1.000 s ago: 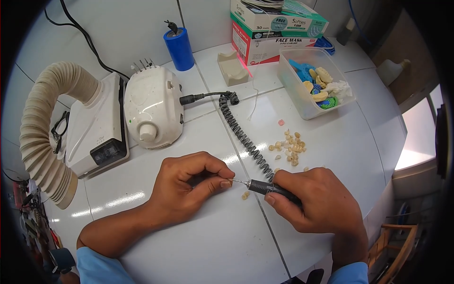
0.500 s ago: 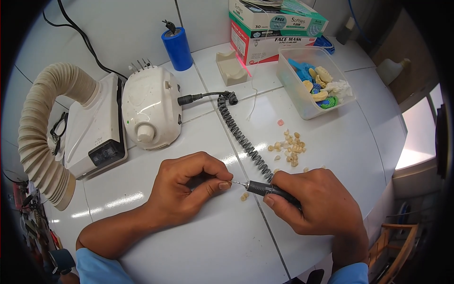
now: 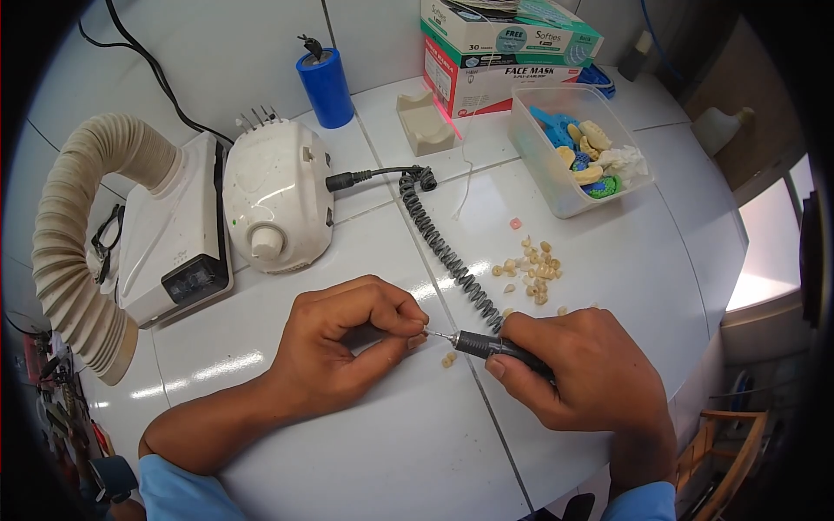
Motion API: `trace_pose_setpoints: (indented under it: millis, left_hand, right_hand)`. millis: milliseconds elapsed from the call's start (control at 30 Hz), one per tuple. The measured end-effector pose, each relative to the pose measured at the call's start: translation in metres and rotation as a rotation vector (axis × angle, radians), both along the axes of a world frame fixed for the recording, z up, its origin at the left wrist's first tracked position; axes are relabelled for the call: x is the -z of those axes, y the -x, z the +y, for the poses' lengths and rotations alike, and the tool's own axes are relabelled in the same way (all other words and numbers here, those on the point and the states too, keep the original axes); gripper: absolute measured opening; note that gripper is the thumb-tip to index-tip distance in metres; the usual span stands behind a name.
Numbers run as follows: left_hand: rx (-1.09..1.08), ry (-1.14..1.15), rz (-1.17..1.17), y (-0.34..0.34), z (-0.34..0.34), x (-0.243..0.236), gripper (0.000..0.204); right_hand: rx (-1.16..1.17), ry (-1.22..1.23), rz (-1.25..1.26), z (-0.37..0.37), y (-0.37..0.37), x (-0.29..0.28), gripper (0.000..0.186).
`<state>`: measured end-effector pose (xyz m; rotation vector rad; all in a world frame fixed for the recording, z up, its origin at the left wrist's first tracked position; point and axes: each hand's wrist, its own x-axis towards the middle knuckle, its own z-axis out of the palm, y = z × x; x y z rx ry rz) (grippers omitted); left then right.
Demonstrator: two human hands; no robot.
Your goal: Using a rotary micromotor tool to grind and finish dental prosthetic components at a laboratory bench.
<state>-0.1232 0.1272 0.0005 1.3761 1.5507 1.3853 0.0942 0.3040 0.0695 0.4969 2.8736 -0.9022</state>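
One tiny, half-hidden piece (image 3: 425, 333) pinched by left hand (image 3: 334, 343); right hand (image 3: 586, 369) gripping black cylindrical handpiece (image 3: 478, 345); likely grinding; next move needs steadiness.

The desk (image 3: 382, 460) is evenly bright, with white glare streaks (image 3: 217, 372) left of the hands (image 3: 343, 347) and just beyond them. A blown-out patch (image 3: 764, 273) glows far to their right. Lines bend toward the black rim (image 3: 22, 26), where detail softens.
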Motion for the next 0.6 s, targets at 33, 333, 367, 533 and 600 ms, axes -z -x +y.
trace_pose_setpoints:
  millis: [33, 333, 367, 533, 600]
  left_hand:
    - [-0.016, -0.019, 0.011, -0.0002, 0.0003, 0.0003, 0.009]
    - [-0.063, 0.023, -0.122, -0.0029, -0.0001, 0.0021, 0.005]
    - [-0.064, 0.022, -0.122, -0.0027, -0.0001, 0.0014, 0.005]
    - [-0.008, 0.073, -0.077, -0.0016, -0.0001, -0.0012, 0.009]
    - [-0.003, 0.078, -0.095, -0.0017, -0.0006, -0.0018, 0.009]
  right_hand:
    - [-0.002, -0.002, 0.004, -0.0001, 0.0000, 0.0002, 0.028]
    - [0.006, 0.001, 0.016, 0.0016, -0.0001, 0.0015, 0.029]
    - [0.005, 0.001, 0.016, 0.0016, 0.0002, 0.0016, 0.029]
    - [0.051, 0.032, -0.003, -0.0012, 0.0014, 0.0004, 0.027]
    - [0.047, 0.029, 0.002, -0.0011, 0.0014, 0.0009, 0.027]
